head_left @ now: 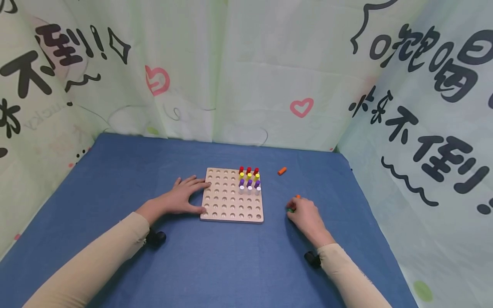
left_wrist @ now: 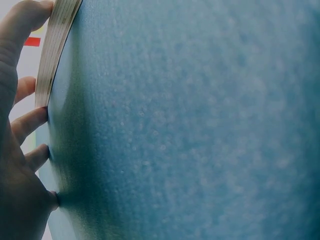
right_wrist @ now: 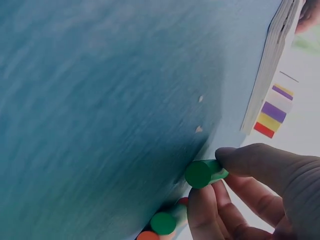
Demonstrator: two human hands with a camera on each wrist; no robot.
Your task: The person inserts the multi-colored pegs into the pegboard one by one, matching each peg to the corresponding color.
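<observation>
Beige-sleeved forearms lead to both hands on the blue cloth surface. Left hand (head_left: 181, 199) rests flat with straight fingers against the square wooden pegboard (head_left: 233, 196); right hand (head_left: 304, 214), right of that board, pinches a green cylindrical peg (right_wrist: 205, 172).

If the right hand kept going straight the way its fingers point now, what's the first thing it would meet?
Likely the peg board: the right hand, pinching a green peg, points left toward the board's near right edge across bare blue cloth. Depth is uncertain.
</observation>
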